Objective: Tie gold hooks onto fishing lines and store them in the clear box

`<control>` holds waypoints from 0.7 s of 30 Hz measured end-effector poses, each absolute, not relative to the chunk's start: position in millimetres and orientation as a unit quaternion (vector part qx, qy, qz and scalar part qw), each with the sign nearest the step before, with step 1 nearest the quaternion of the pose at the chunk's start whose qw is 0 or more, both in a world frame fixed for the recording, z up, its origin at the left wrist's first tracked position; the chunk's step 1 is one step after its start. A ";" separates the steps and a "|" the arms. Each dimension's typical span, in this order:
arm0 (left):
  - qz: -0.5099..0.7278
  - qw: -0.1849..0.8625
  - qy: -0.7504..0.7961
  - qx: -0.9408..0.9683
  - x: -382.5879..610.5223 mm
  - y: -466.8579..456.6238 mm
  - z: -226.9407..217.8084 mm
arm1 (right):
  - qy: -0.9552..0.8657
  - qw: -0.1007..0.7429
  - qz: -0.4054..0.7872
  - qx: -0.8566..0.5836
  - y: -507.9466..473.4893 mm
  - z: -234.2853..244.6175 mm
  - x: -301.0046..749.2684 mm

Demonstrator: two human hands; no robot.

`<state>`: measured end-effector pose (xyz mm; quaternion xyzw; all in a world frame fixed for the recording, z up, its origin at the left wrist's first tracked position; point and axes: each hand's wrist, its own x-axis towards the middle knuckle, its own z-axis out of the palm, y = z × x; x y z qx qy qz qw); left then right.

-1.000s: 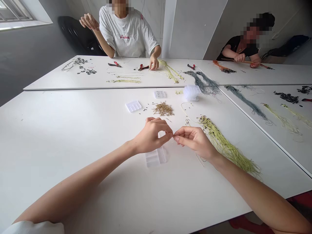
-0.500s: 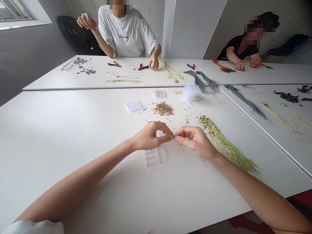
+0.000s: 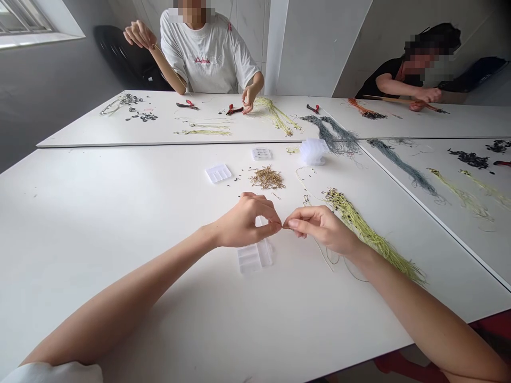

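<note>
My left hand (image 3: 252,219) and my right hand (image 3: 321,226) meet at the fingertips over the table, both in a closed pinch. A tiny thin piece shows between them, too small to name. Pale green fishing line (image 3: 357,276) loops out beneath my right hand and seems to run from its fingers. Below my left hand lies a clear compartment box (image 3: 249,259), partly covered by the hand. To the right, touching or passing under my forearm, is a bundle of yellow-green fishing lines (image 3: 373,242) with dark hooks at its far end.
Beyond my hands lie a pile of small gold-coloured metal pieces (image 3: 268,177), small clear boxes (image 3: 218,173) and a stack of clear plastic (image 3: 314,151). Blue-grey line bundles (image 3: 411,170) lie to the right. Two people sit opposite, one near red-handled pliers (image 3: 235,110).
My fingertips have shifted slightly left and down, and my right fingers have changed their pinch. More line now loops beneath my right hand. Opposite, the person on the right has raised a hand.
</note>
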<state>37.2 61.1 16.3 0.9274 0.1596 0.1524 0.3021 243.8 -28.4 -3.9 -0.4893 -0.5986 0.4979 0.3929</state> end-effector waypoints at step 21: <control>0.268 0.303 0.268 0.875 43.7 48.2 8.5 | -0.545 0.418 0.500 -0.528 -30.6 -8.3 236.7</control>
